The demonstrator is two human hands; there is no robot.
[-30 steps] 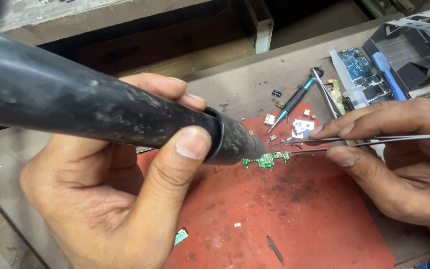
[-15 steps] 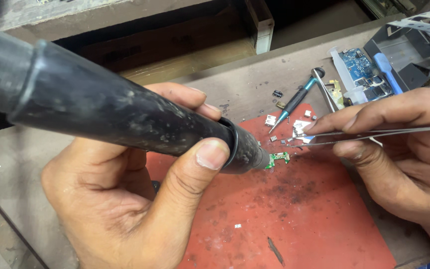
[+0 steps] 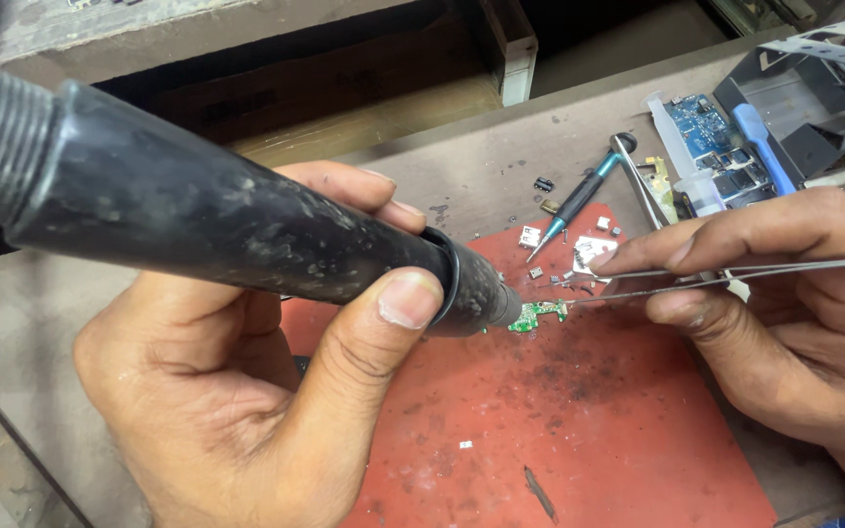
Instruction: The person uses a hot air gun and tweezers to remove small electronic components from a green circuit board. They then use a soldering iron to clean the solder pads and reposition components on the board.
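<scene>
- Gripping the thick black handle of a hot-air tool point(image 3: 217, 220), the left hand point(image 3: 246, 391) sat nearest the camera, its fingers curled under the barrel and its thumb pressed flat on top near the collar.
- The tool's barrel ran from the upper left down toward the middle, and its nozzle end stood right at a small green circuit board point(image 3: 537, 315); whether the two touched could not be told.
- That small green circuit board lay on a red work mat point(image 3: 579, 440), near the mat's upper middle, between the nozzle on its left and the tweezer tips on its right.
- The red work mat was stained with dark scorch marks and carried a few loose white specks and a dark sliver near its lower edge.
- The right hand point(image 3: 784, 313) came in from the right with thumb and forefinger pinched shut on a pair of thin metal tweezers point(image 3: 735, 274), the remaining fingers tucked beneath.
- The tweezers reached leftward, their tips meeting the right edge of the green board.
- Just beyond the board, small metal parts point(image 3: 591, 254) lay scattered at the mat's top edge.
- A teal-handled screwdriver point(image 3: 579, 200) rested farther back on the grey bench point(image 3: 481, 166), tilted, with its tip toward the mat.
- A blue circuit board point(image 3: 711, 137) lay well apart at the upper right, beside a grey metal tray point(image 3: 814, 68).
</scene>
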